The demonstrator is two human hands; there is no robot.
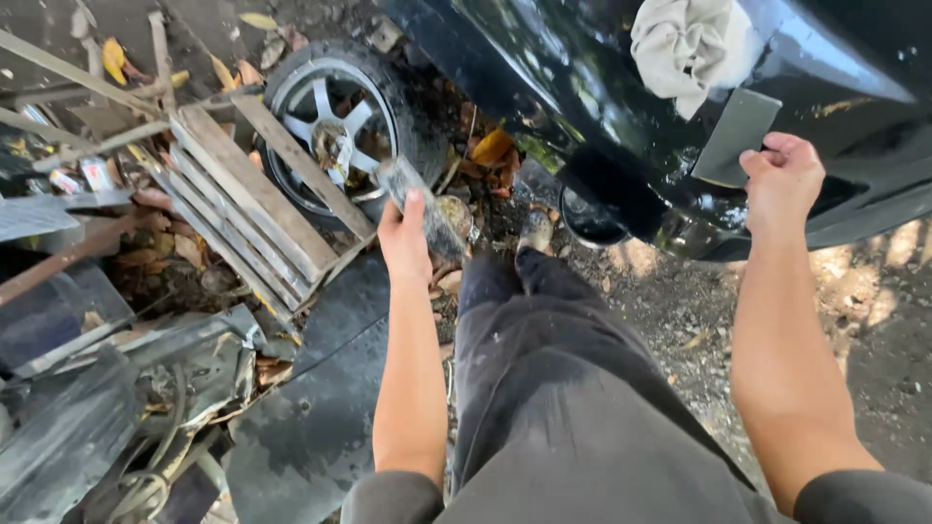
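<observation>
The sanding sheet (735, 138), a flat grey piece, lies pressed against the glossy black car panel (582, 87) at the right, pinched in the right hand (782, 180), whose fingers are curled tight over its lower corner.

Going from the left: a heap of scrap metal and dark sheets (107, 388) lies on the ground, then a slatted wooden pallet (254, 209) leans on a spare wheel (335, 121) with dry leaves caught between its spokes. Nothing there is a proper container; the wheel's hollow holds only leaves and grit.

Next comes the left hand (404, 241), closed around a grey, wet-looking block (419, 204) held out low over the dirt. Its grip looks light to me, and the block could slip and pick up gravel.

Below is the person's dark trouser leg (544, 369) and a shoe (536, 231) on loose stones, close by the junk; a misstep there seems likely to trip them.

Higher up, a crumpled beige rag (691, 44) sits on the sloping bodywork, and I'd say it could slide off. Grit under the sheet would scratch the paint.
</observation>
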